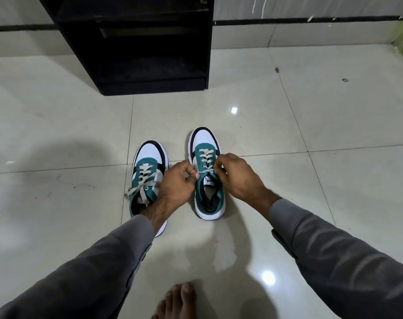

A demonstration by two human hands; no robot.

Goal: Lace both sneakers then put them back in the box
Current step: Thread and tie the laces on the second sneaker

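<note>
Two teal, white and black sneakers stand side by side on the tiled floor, toes pointing away from me. The left sneaker (147,173) has its cream lace tied in a loose bow; my left forearm covers its heel. The right sneaker (207,178) is laced across its eyelets. My left hand (176,184) pinches a lace end at the left side of that shoe's top eyelets. My right hand (238,177) pinches the lace at the right side. A dark sock-like thing lies inside the right sneaker. No shoe box is in view.
A black open cabinet (150,42) stands on the floor beyond the sneakers, against the wall. My bare foot (179,300) shows at the bottom edge. Glossy pale floor tiles (310,123) spread to both sides.
</note>
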